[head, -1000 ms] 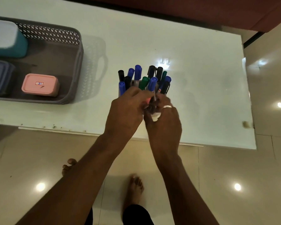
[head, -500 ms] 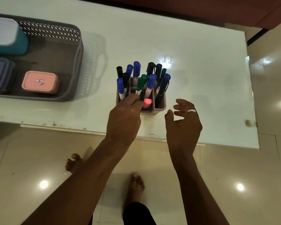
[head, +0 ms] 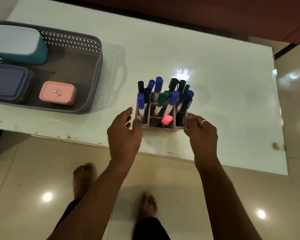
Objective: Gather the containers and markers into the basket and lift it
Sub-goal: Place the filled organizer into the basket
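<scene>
A grey divided marker holder (head: 160, 129) stands near the front edge of the white table (head: 223, 94). It holds several blue, black and green markers (head: 173, 98) and a pink highlighter (head: 166, 120). My left hand (head: 124, 135) presses its thumb on the holder's left wall. My right hand (head: 202, 135), which wears a ring, has its fingertips on the right wall. To the left, the grey lattice basket (head: 99, 66) holds a teal container with a white lid (head: 19, 44), a blue-grey container (head: 9, 82) and a small pink container (head: 58, 93).
The basket's right half has bare floor beside the pink container. The table's front edge runs just below my hands, and my bare feet (head: 148, 203) stand on glossy tiles beneath it. A dark red surface lies beyond the table's far edge.
Both hands left the tops of the markers. They spread apart and came down onto the left and right sides of the marker holder.
</scene>
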